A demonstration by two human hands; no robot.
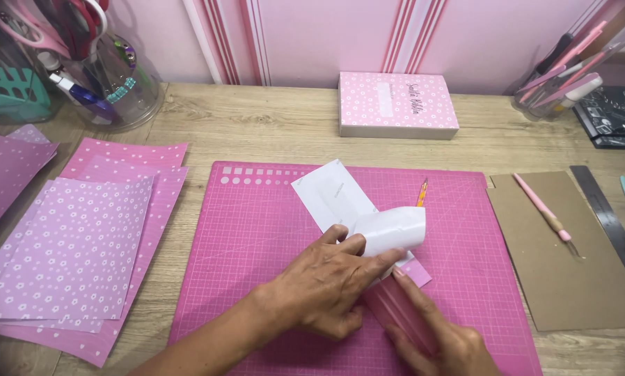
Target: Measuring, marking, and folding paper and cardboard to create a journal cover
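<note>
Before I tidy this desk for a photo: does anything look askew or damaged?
Only the white paper strip: it lies diagonally across the pink cutting mat, its near end curling up where both hands press it. Nothing looks torn or spilled.

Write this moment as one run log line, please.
left hand: presses white paper strip | right hand: on pink paper piece | base: pink cutting mat

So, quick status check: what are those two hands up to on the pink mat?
Left hand pressing the curled white strip. Right hand alongside, fingertip at the strip's edge. Pink cutting mat underneath. Orange pencil lying just behind, apart.
</note>
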